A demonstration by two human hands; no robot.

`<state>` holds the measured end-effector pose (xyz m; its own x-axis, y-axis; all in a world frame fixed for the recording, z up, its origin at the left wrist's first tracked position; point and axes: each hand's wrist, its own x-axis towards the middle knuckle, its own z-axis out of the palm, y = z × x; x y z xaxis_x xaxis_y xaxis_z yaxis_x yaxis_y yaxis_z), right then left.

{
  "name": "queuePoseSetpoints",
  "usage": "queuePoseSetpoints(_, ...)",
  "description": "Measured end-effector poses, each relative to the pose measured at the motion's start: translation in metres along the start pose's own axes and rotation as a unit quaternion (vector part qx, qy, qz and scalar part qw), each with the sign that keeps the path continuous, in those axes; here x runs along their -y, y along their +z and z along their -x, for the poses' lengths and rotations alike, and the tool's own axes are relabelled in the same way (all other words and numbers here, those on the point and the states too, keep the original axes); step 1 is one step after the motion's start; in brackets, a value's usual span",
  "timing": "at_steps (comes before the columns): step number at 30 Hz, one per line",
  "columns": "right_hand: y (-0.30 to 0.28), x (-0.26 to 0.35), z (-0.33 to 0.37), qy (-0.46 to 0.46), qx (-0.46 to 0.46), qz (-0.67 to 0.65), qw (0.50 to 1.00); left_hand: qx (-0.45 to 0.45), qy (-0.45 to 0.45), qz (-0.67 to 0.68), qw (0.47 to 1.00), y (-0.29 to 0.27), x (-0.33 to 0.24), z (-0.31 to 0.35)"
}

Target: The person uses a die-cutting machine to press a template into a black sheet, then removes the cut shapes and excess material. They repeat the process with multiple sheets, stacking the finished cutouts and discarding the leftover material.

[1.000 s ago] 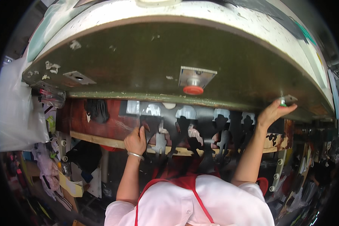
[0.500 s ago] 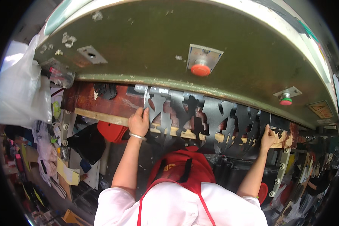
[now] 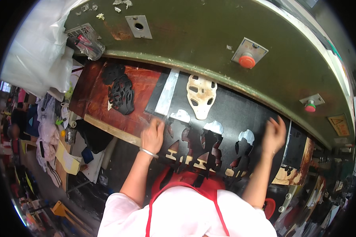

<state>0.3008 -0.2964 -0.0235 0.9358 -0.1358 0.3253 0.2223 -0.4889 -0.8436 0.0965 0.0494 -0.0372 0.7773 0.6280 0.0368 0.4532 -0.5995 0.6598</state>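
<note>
A black sheet (image 3: 241, 106) with shaped cut-outs along its near part lies over the bench and hangs toward me. My left hand (image 3: 152, 137) is closed at the sheet's left edge, its fingers pinching there. Over the right part of the sheet, my right hand (image 3: 274, 136) has its fingers apart, slightly blurred, holding nothing. On the far part of the sheet rests a cream, shoe-upper-shaped cutting die (image 3: 202, 94) with several openings. Silvery patches (image 3: 213, 127) and reddish bench surface show through the cut-outs.
Black cut pieces (image 3: 122, 93) lie on the red-brown board (image 3: 146, 85) at left. A green machine beam (image 3: 186, 35) spans the far side, bearing a red push button (image 3: 247, 61) and a green-rimmed one (image 3: 309, 106). A clear plastic bag (image 3: 39, 55) hangs at far left.
The black sheet has moved away from me and now lies flatter on the bench. The cream die has come into view. My right hand has let go of the sheet's edge.
</note>
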Motion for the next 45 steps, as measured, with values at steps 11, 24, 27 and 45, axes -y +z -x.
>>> queuePoseSetpoints(11,0.114,0.138,0.145,-0.074,0.298,0.014,0.951,-0.059,0.203,-0.151,0.966,-0.001,0.002,0.031)
queuePoseSetpoints(24,0.052,0.118,0.125,0.332,0.302,-0.537,0.714,0.13,0.173,-0.008,0.976,0.0,-0.051,0.068)
queuePoseSetpoints(27,0.047,0.116,0.126,0.28,0.302,-0.497,0.764,0.149,0.231,-0.03,0.961,0.0,-0.046,0.07)
queuePoseSetpoints(45,0.006,0.096,0.118,0.187,0.284,-0.441,0.831,0.136,0.349,0.1,0.922,0.027,-0.044,0.041)
